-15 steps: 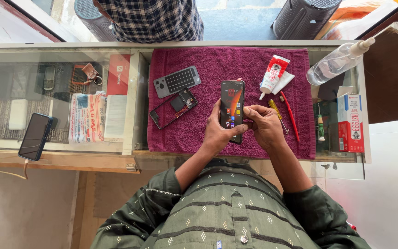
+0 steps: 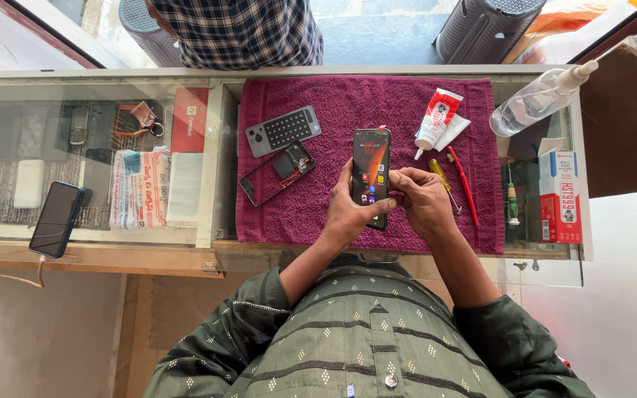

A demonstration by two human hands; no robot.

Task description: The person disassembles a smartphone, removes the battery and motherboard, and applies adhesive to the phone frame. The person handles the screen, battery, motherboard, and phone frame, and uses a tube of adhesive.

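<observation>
Left hand [image 2: 348, 215] grips a phone [image 2: 371, 174], screen lit, upright over the towel [image 2: 348, 103], near the desk's [image 2: 407, 71] front edge, about mid-towel. Right hand [image 2: 423, 197] closed, fingertips pinched at the phone's right edge; can't tell what they pinch. Left on towel: grey keypad panel [image 2: 283, 130], open phone frame [image 2: 276, 174] just below it. Right of phone: red-white tube [image 2: 435, 120], yellow tool [image 2: 444, 184], red tool [image 2: 464, 184]. Clear bottle [image 2: 541, 99] at back right corner. Second phone [image 2: 56, 219] at front left. Another person in checked shirt [image 2: 245, 29] beyond the back edge.
</observation>
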